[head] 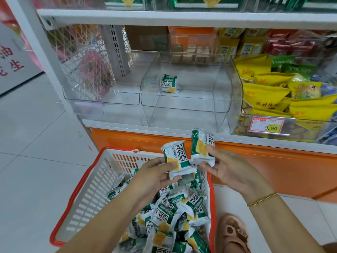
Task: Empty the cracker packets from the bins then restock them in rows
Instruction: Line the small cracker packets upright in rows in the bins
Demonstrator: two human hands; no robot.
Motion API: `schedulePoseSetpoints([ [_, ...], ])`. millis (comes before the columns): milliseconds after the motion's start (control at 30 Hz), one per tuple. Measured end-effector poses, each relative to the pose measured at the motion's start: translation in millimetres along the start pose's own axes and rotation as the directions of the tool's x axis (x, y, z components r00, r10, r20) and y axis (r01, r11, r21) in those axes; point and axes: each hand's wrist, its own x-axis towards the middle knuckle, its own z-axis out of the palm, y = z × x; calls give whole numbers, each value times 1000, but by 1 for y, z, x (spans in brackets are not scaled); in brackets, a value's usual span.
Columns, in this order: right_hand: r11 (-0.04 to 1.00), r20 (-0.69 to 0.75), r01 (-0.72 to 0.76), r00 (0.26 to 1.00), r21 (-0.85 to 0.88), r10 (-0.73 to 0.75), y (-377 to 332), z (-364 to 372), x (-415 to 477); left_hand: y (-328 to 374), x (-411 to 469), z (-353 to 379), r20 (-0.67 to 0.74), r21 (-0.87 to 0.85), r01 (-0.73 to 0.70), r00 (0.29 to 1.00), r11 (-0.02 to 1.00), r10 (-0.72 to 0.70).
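1. While held over the basket's (87, 194) far edge, left hand (155, 172) pinches a cracker packet (177, 159), long axis upright, top leaning left.
2. Right hand (229, 167) fingers (212, 152) grip a second packet (201, 147), upright, just beside the first.
3. Third packet (169, 84) stands at the middle bin's (186, 106) back-left, bare floor in front.

basket (87, 189): near end cut by bottom edge; your left forearm (113, 212) hides part of the cracker pkts (164, 221) inside.
top-shelf bins (152, 6): cut by top edge, contents partly seen.
price tag (266, 125): small print too tiny for you to read.
back-row boxes (191, 53): blurred thru clear plastic.
sandal (233, 232): near end cut by bottom edge.
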Motion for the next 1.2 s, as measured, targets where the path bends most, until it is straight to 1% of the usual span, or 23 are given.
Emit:
schedulePoseSetpoints([
  [33, 1000, 2, 14, 1000, -27, -14, -2, 0, 0, 2, -1, 1, 4, 0, -1, 1000, 1000, 1],
  [167, 965, 40, 94, 995, -246, -86, -1, 21, 0, 10, -2, 8, 33, 30, -33, 999, 999, 32],
  [300, 943, -28, 182, 980, -277, -197, -9, 47, 7, 27, 2, 16, 20, -31, -82, 996, 996, 82],
  [400, 902, -86, 215, 960, -375, -265, -24, 66, 13, 47, 4, 20, 42, -102, -138, 989, 985, 143],
  [467, 862, -84, 238, 948, -448, -306, -39, 78, 19, 63, 5, 20, 48, -109, -186, 980, 976, 192],
  [533, 839, -44, 254, 949, -482, -313, -56, 90, 24, 79, 8, 18, 42, -69, -223, 973, 972, 226],
  [633, 848, 46, 249, 965, -468, -257, -80, 101, 33, 104, 15, 12, 34, 50, -263, 965, 964, 261],
  [667, 868, 92, 252, 968, -429, -236, -90, 103, 37, 111, 15, 9, 32, 102, -289, 957, 952, 287],
  [700, 892, 117, 259, 966, -370, -232, -100, 103, 44, 118, 16, 5, 11, 191, -334, 941, 923, 338],
  [733, 912, 98, 263, 965, -315, -244, -113, 102, 54, 123, 17, -1, -24, 342, -392, 905, 854, 425],
  [767, 913, 36, 271, 961, -304, -273, -126, 99, 68, 128, 20, -8, -54, 537, -430, 841, 725, 539],
  [800, 900, -40, 278, 951, -335, -308, -140, 96, 85, 131, 23, -16, -67, 716, -410, 765, 565, 641],
  [833, 866, -105, 276, 932, -417, -348, -151, 91, 105, 134, 27, -23, -62, 833, -357, 700, 423, 711],
  [867, 802, -145, 249, 913, -543, -381, -158, 86, 126, 136, 31, -29, -47, 891, -310, 663, 331, 747],
  [900, 705, -157, 193, 903, -683, -399, -164, 81, 148, 137, 36, -34, -24, 918, -285, 657, 277, 754],
  [933, 584, -146, 135, 901, -800, -409, -165, 79, 168, 138, 42, -37, 8, 929, -280, 667, 241, 745],
  [1000, 335, -82, 74, 900, -939, -429, -161, 83, 201, 140, 51, -43, 65, 935, -295, 689, 198, 722],
  [1067, 118, 21, 85, 886, -989, -463, -154, 89, 228, 144, 58, -48, 84, 929, -316, 687, 192, 722],
  [1133, -19, 120, 123, 897, -992, -425, -147, 95, 248, 147, 62, -51, 88, 919, -336, 684, 206, 725],
  [1200, -116, 181, 148, 913, -982, -366, -142, 100, 264, 147, 65, -54, 98, 912, -353, 684, 210, 723],
])
